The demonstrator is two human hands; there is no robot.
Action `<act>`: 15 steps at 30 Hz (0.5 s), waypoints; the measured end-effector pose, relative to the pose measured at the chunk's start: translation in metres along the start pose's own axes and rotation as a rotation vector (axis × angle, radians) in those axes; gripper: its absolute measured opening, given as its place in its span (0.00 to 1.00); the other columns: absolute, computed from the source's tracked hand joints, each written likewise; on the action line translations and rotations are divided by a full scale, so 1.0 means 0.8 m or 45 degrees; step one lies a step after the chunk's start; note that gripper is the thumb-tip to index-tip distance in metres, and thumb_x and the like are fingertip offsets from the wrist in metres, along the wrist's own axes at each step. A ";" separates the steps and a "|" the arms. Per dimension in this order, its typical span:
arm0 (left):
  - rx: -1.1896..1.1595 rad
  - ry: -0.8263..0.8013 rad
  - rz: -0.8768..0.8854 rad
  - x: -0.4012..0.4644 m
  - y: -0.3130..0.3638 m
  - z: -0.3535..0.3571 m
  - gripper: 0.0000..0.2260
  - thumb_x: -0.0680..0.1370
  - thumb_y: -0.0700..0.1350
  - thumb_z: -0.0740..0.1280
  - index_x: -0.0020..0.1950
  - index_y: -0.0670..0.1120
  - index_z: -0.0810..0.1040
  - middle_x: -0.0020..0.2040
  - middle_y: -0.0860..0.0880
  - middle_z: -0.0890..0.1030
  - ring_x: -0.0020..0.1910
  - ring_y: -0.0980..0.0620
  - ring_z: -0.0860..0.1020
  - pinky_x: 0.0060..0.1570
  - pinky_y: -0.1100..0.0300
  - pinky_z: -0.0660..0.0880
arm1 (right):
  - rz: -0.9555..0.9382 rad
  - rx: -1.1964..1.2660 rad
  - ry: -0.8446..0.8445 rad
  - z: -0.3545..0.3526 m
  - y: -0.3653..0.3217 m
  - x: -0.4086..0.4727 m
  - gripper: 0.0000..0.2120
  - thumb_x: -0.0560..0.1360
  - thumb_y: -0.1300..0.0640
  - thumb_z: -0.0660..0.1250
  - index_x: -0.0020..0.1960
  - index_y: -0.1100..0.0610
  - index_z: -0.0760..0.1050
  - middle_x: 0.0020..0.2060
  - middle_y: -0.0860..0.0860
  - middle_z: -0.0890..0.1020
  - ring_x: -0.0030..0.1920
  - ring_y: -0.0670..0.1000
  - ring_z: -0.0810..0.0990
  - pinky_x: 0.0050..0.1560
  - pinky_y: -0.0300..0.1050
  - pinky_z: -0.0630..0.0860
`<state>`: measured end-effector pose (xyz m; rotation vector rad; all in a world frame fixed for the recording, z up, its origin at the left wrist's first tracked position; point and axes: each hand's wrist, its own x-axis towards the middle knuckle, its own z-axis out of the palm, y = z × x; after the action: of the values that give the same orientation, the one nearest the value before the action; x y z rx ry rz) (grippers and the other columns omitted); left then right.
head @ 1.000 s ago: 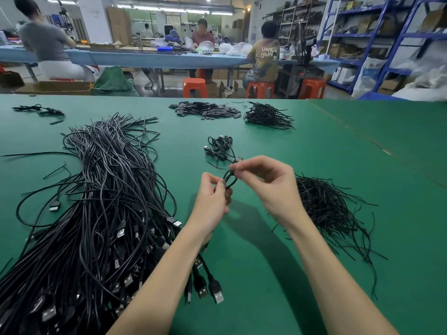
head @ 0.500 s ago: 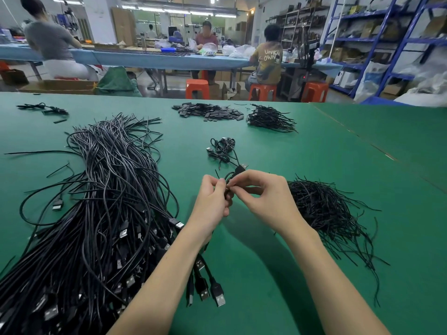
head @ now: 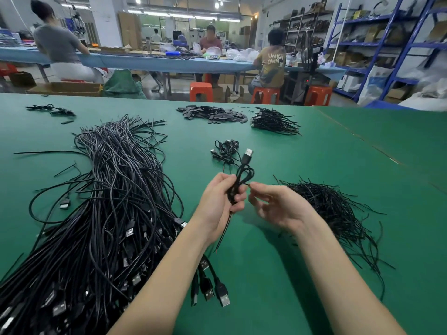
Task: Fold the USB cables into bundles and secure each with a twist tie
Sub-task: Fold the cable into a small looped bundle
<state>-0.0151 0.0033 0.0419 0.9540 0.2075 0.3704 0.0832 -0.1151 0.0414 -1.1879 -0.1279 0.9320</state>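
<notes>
Light: ceiling tubes (head: 183, 15) are lighting the room brightly and evenly.
Shadows: soft ones are falling on the table (head: 338, 165) under both arms.
Edges: shelving (head: 387, 44) is bowing from wide-angle distortion.
Focus: staying sharp throughout.

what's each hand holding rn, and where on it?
Left hand grips the folded black USB cable bundle round its middle, plug end up. Right hand pinches a thin black twist tie end beside the bundle.
</notes>
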 end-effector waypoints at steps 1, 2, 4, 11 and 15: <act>0.010 -0.062 -0.024 -0.003 0.002 -0.001 0.09 0.84 0.38 0.56 0.44 0.45 0.64 0.33 0.46 0.75 0.29 0.54 0.67 0.25 0.65 0.61 | 0.018 -0.051 -0.035 -0.005 -0.007 0.003 0.12 0.63 0.61 0.74 0.46 0.59 0.81 0.40 0.50 0.82 0.34 0.44 0.78 0.29 0.30 0.70; 0.026 -0.118 -0.042 -0.005 0.003 -0.002 0.10 0.84 0.38 0.56 0.43 0.45 0.64 0.34 0.46 0.76 0.30 0.53 0.68 0.26 0.65 0.61 | 0.037 -0.135 -0.084 -0.008 -0.018 0.007 0.11 0.64 0.61 0.73 0.46 0.59 0.81 0.38 0.49 0.81 0.32 0.42 0.77 0.27 0.29 0.68; 0.068 -0.193 -0.064 -0.008 0.005 -0.006 0.10 0.84 0.38 0.58 0.42 0.45 0.64 0.36 0.45 0.76 0.31 0.53 0.69 0.28 0.65 0.62 | 0.068 -0.434 -0.192 -0.008 -0.046 0.011 0.06 0.65 0.62 0.72 0.42 0.56 0.83 0.32 0.46 0.78 0.27 0.40 0.73 0.23 0.28 0.63; 0.354 -0.122 -0.017 -0.007 0.002 -0.008 0.08 0.81 0.36 0.64 0.43 0.42 0.71 0.43 0.40 0.84 0.35 0.51 0.77 0.36 0.63 0.74 | 0.084 -1.910 -0.218 0.061 -0.149 0.017 0.02 0.70 0.56 0.79 0.43 0.53 0.88 0.38 0.53 0.80 0.34 0.49 0.67 0.32 0.40 0.61; 0.366 0.104 0.048 -0.002 -0.002 -0.011 0.04 0.79 0.36 0.69 0.45 0.39 0.76 0.46 0.39 0.86 0.40 0.50 0.82 0.40 0.63 0.79 | -0.179 -2.316 -0.012 0.112 -0.144 0.015 0.09 0.66 0.50 0.82 0.45 0.47 0.88 0.41 0.46 0.86 0.40 0.45 0.80 0.36 0.37 0.73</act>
<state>-0.0192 0.0083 0.0358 1.2279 0.3233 0.4221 0.1058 -0.0487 0.1697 -2.7400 -1.2359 0.5217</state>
